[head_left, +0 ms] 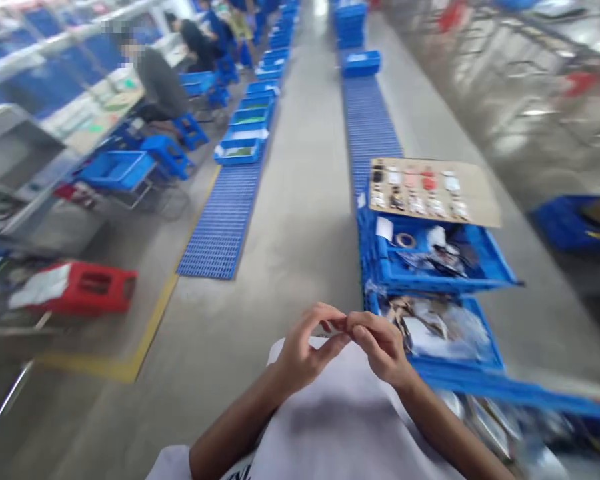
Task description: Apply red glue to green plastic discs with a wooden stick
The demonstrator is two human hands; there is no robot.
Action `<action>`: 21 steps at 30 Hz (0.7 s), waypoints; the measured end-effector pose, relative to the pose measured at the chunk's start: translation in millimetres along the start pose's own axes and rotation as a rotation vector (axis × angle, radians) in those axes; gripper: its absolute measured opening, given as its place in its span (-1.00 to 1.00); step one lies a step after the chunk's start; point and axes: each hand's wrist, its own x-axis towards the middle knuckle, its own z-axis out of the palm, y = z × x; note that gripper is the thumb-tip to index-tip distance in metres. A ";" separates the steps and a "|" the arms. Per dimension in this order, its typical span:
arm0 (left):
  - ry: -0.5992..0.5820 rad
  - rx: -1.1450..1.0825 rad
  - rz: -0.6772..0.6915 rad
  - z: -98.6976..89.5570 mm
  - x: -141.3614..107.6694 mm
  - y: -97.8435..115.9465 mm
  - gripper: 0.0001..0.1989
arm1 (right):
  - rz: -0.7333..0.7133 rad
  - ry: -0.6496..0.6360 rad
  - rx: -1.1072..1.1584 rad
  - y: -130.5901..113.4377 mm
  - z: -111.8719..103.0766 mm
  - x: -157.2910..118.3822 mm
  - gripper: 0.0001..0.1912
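Note:
My left hand (305, 353) and my right hand (380, 347) meet in front of my white shirt (340, 427). Their fingertips pinch a small pale flat item (327, 328), mostly hidden by my fingers, so its exact kind is unclear. To the right of my right hand sits a blue plastic crate (480, 333) filled with white and clear packaging. Beyond it stands a second blue crate (495, 263) of mixed small items, with a cardboard sheet of sample parts (480, 200) resting on its far end.
A blue slatted conveyor line (223, 227) with blue trays runs ahead on the left, and another (367, 127) runs ahead on the right. Seated co-workers and blue stools line the far left. A red crate (95, 287) stands on the floor at left.

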 end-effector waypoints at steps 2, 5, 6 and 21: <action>0.189 0.067 0.042 -38.9 5.3 -7.6 -0.83 | 0.008 -0.185 0.081 14.6 28.6 49.3 -0.74; 0.413 0.170 0.050 -92.3 17.4 -22.5 -0.82 | 0.081 -0.488 0.177 36.4 66.0 122.1 -0.75; 0.472 0.185 0.038 -109.3 23.5 -28.9 -0.82 | 0.104 -0.584 0.182 44.2 77.2 147.0 -0.75; 0.988 0.092 -0.183 -435.4 242.5 -129.9 -0.93 | 0.024 -1.118 0.025 186.2 279.2 568.2 -0.70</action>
